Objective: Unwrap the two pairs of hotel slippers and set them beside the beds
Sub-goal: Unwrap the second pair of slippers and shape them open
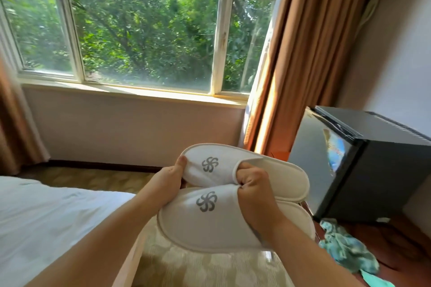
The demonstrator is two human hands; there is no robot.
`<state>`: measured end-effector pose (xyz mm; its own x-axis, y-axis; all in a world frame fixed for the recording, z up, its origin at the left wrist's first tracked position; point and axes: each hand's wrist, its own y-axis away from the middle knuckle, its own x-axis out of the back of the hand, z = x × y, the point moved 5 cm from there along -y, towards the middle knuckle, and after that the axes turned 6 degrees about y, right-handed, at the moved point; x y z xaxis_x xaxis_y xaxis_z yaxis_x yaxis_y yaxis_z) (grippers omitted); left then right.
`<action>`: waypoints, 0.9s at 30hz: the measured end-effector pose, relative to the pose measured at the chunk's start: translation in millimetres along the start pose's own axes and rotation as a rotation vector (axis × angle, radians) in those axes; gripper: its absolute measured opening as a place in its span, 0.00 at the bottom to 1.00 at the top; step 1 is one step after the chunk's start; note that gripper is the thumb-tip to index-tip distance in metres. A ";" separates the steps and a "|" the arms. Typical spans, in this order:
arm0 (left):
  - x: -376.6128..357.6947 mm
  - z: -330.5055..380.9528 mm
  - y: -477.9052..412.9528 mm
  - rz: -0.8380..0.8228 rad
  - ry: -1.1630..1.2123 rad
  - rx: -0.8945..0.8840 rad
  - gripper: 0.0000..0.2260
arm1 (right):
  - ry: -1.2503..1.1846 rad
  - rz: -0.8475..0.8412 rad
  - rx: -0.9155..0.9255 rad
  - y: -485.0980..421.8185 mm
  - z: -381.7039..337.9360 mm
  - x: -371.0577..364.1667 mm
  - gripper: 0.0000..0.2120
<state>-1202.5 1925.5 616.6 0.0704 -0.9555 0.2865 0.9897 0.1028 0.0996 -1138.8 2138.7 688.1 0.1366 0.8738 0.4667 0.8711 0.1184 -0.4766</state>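
Note:
Two white hotel slippers with a grey pinwheel logo are held side by side in the air, toes pointing left. The far slipper (pixel 275 172) is pinched at its toe by my left hand (pixel 170 179). My right hand (pixel 254 191) has its fingers tucked into the openings of both, gripping the far one and the near slipper (pixel 186 223). No wrapping is visible on them. A bed with white sheets (pixel 46 221) lies at the lower left, below my left forearm.
A black mini fridge (pixel 363 165) stands at the right against the wall. A crumpled teal cloth (pixel 347 247) lies on the floor before it. Patterned carpet (pixel 191 265) runs beneath the slippers. Window and brown curtain (pixel 310 53) are ahead.

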 end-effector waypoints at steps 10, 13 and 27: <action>-4.2 -17.1 -150.8 0.027 -0.065 0.051 0.34 | 0.068 0.016 -0.003 -116.0 73.5 -43.2 0.06; -5.2 -10.9 -203.3 0.040 -0.098 0.014 0.34 | 0.094 0.047 0.002 -158.3 86.9 -52.4 0.10; -8.8 22.3 -400.6 0.010 -0.075 -0.115 0.35 | 0.087 0.033 -0.036 -334.5 184.3 -93.9 0.24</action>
<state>-1602.4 1898.9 595.4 0.0753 -0.9308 0.3578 0.9970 0.0760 -0.0121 -1529.9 2103.9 666.4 0.2046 0.8323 0.5152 0.8815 0.0722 -0.4666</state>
